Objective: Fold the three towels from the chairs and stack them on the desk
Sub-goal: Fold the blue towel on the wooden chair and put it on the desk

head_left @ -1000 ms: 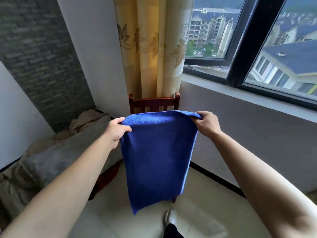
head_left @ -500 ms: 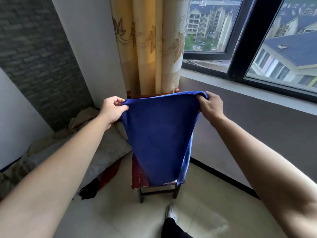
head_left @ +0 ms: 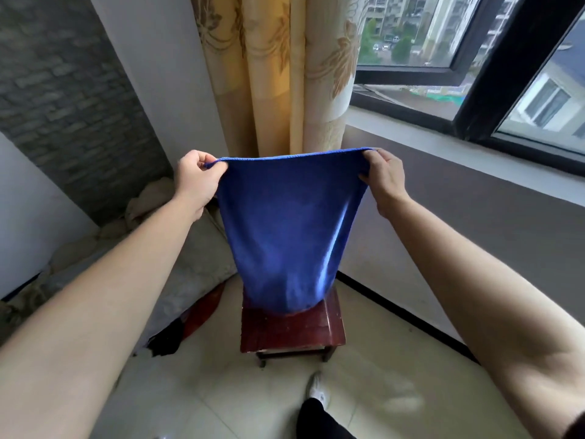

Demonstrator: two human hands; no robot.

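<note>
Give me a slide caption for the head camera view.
Left hand and right hand pinch the top corners of a blue towel, spread in front of a red chair.

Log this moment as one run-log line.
left hand: pinches blue towel top corner | right hand: pinches other top corner | blue towel: hangs spread above chair | desk: not in view

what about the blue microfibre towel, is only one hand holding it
No, the left hand and right hand each pinch a top corner of the blue microfibre towel.
</note>
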